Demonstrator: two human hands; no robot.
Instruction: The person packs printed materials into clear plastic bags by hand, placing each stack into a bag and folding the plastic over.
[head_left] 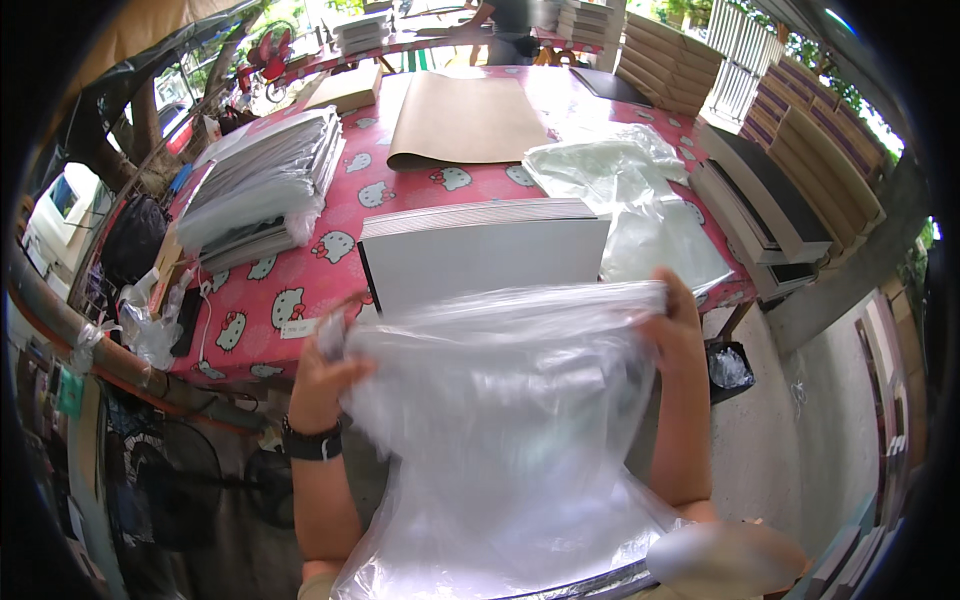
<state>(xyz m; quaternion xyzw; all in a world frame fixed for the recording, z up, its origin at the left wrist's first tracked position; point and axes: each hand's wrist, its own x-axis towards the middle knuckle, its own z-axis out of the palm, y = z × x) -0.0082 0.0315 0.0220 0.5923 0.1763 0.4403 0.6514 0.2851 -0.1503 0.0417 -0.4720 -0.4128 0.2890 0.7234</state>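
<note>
A large clear plastic bag (500,400) hangs between my hands and spreads down over my lap, its upper edge bunched and blurred by motion. My left hand (328,375), with a dark band on the wrist, is closed on the bag's left upper corner. At the right upper corner, my right hand (675,320) grips the bag too, fingers partly behind the film. Just beyond the bag, a thick stack of white boards (485,262) sits at the table's near edge, its lower part hidden by the plastic.
The table (310,285) has a pink patterned cover. Wrapped boards (265,185) lie left, brown paper (460,115) at the back, more clear bags (630,200) right. Dark-topped stacks (765,190) stand at the right edge. A small bin (728,370) is below. A person (512,30) stands far back.
</note>
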